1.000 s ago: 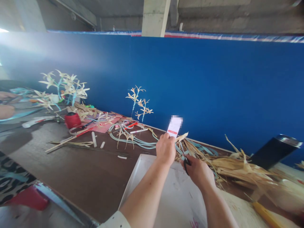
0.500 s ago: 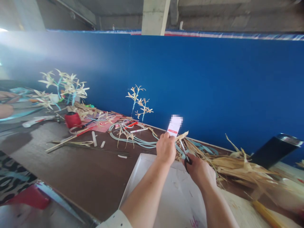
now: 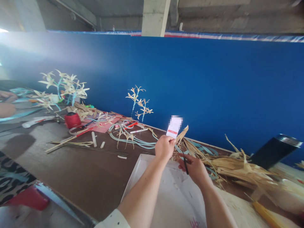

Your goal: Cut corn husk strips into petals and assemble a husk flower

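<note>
My left hand (image 3: 164, 148) is closed, thumb against fingers, on a strip of dried husk (image 3: 182, 133) that sticks up to its right. My right hand (image 3: 196, 171) grips scissors (image 3: 185, 163) with dark handles, just right of and below the left hand; the blades are hard to make out. Directly beyond my left hand is a white card or phone (image 3: 173, 130) with a red bar, partly blurred out; whether it touches the fingers I cannot tell. Under both forearms lies a shallow white box (image 3: 163, 196) with small scraps in it.
Heaped dried husks (image 3: 239, 166) and a dark tumbler (image 3: 273, 152) lie right. Husk flowers (image 3: 68, 85) stand left, two more stems (image 3: 143, 110) by the blue partition (image 3: 213, 85). Pale blue cord (image 3: 137, 144) and a red thread spool (image 3: 72, 120) are nearby. Another person's hand (image 3: 7, 104) shows far left.
The scissors have swung more upright and moved slightly down and left with my right hand. The husk strip in my left hand has tilted more upright.
</note>
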Demonstrator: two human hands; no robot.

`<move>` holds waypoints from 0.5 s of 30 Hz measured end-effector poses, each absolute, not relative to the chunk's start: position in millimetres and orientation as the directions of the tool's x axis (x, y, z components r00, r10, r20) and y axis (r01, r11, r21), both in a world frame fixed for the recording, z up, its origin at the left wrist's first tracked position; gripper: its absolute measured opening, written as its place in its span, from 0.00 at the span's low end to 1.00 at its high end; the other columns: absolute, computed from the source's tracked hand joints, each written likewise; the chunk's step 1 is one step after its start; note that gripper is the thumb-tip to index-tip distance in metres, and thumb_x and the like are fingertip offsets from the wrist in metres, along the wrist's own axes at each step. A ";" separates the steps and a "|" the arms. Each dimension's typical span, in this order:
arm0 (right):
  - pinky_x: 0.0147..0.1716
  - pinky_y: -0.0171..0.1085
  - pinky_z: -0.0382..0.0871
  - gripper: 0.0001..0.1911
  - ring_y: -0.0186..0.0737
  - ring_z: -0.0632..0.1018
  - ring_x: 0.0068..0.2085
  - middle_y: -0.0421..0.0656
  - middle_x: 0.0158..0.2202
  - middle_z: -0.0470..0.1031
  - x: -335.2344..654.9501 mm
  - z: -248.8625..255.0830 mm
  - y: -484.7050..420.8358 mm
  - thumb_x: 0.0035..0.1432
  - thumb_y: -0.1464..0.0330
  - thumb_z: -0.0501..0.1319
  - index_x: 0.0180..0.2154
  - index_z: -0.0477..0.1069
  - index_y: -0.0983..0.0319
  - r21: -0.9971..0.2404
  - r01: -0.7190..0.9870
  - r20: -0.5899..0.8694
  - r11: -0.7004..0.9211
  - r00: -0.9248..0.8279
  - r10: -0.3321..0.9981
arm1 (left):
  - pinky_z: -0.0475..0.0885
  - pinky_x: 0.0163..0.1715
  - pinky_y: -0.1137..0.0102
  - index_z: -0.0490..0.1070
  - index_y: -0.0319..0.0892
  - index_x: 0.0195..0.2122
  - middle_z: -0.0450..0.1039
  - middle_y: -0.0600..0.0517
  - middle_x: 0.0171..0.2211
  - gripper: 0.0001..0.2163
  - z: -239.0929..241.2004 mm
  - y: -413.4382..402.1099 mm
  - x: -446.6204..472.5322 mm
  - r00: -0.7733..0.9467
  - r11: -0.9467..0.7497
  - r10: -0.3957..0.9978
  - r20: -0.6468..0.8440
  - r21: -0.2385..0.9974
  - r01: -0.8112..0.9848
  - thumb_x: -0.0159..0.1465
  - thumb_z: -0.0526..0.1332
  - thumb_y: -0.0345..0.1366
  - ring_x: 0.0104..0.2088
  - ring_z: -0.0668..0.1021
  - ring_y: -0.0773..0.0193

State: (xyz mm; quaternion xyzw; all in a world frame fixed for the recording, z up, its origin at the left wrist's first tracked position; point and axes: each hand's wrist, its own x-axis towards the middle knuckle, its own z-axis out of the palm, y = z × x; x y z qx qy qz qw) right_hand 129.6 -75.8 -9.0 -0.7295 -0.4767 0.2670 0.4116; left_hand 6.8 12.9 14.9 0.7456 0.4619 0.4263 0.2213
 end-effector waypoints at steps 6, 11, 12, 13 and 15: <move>0.20 0.32 0.61 0.29 0.33 0.69 0.20 0.41 0.18 0.71 120.1 -0.6 -77.5 0.43 0.55 0.65 0.44 0.73 0.68 -0.950 0.281 -0.027 -0.140 0.371 0.928 | 0.66 0.31 0.75 0.74 0.42 0.33 0.76 0.52 0.31 0.09 10.8 19.8 7.9 0.319 -0.392 0.895 0.310 0.890 0.234 0.58 0.56 0.39 0.33 0.76 0.66; 0.20 0.32 0.61 0.29 0.32 0.68 0.20 0.42 0.17 0.71 117.2 1.7 -78.3 0.42 0.55 0.66 0.43 0.74 0.69 -0.964 0.229 -0.039 -0.132 0.372 0.928 | 0.66 0.30 0.75 0.72 0.41 0.31 0.76 0.52 0.29 0.09 8.8 19.7 9.4 0.331 -0.403 0.884 0.331 0.898 0.179 0.57 0.56 0.39 0.32 0.75 0.66; 0.20 0.32 0.61 0.29 0.32 0.68 0.20 0.42 0.17 0.71 116.9 1.7 -78.3 0.42 0.55 0.66 0.43 0.73 0.69 -0.964 0.227 -0.042 -0.135 0.370 0.928 | 0.66 0.30 0.75 0.72 0.41 0.31 0.75 0.52 0.29 0.09 8.8 19.7 9.6 0.331 -0.408 0.882 0.335 0.895 0.180 0.57 0.56 0.39 0.32 0.75 0.66; 0.20 0.32 0.61 0.30 0.32 0.68 0.20 0.42 0.17 0.71 116.8 1.8 -78.4 0.43 0.55 0.66 0.44 0.73 0.69 -0.964 0.226 -0.047 -0.138 0.368 0.929 | 0.66 0.30 0.75 0.72 0.41 0.31 0.75 0.52 0.29 0.09 9.0 19.7 9.6 0.329 -0.409 0.882 0.337 0.895 0.180 0.57 0.56 0.39 0.31 0.75 0.66; 0.20 0.32 0.61 0.30 0.32 0.68 0.20 0.41 0.18 0.71 116.9 2.0 -78.5 0.43 0.55 0.66 0.44 0.73 0.69 -0.965 0.221 -0.055 -0.143 0.361 0.931 | 0.65 0.30 0.75 0.71 0.41 0.31 0.75 0.52 0.29 0.08 9.5 19.6 9.5 0.330 -0.399 0.885 0.328 0.900 0.174 0.57 0.56 0.38 0.31 0.75 0.66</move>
